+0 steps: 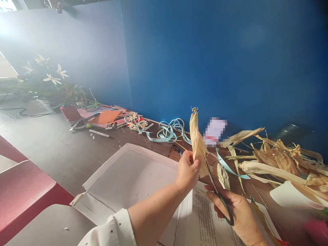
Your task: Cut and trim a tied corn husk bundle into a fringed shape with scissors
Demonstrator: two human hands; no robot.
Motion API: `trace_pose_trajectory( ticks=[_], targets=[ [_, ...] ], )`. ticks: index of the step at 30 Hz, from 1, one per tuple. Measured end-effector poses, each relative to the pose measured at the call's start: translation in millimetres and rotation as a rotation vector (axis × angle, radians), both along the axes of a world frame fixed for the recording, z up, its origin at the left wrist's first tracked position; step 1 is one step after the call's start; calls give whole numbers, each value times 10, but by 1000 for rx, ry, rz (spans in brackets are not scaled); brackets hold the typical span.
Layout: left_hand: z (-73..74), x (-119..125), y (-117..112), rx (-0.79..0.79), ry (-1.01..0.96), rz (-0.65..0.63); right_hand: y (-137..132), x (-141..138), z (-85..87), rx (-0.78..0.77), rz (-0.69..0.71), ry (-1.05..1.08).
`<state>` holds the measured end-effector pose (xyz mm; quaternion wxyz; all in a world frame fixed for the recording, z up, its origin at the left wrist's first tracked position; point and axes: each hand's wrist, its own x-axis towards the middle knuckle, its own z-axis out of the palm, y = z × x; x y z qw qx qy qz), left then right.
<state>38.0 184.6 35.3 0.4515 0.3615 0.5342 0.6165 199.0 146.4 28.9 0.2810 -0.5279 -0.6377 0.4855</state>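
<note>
My left hand point(189, 168) pinches the lower part of a dry corn husk point(196, 135), which stands upright with a thin wire curled at its tip. Scissors point(217, 193) are in my right hand point(234, 208), fingers through the black handles. Their blades point up and meet the right edge of the husk near my left fingertips; how far the blades are apart I cannot make out. Just behind the scissors lies a small folded husk bundle point(223, 176). Printed paper point(205, 212) is spread under both hands.
An open white cardboard box point(123, 174) lies left of my hands. Dry husks point(282, 160) and a white cup point(294, 194) are at the right. Pale blue ribbon point(166, 135), orange paper point(106, 117) and white flowers point(52, 79) line the blue partition point(217, 61).
</note>
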Motion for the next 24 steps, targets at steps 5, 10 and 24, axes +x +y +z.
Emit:
trace_pose_trajectory(
  ticks=[5,10,24],
  targets=[
    [5,-10,-11,-19,57,-29,75,85,-128,-42,78,7],
    [21,-5,-47,-17,171,-33,115,125,-167,-66,114,95],
    [-44,11,-18,33,179,-79,86,75,-112,-90,40,116]
  ],
)
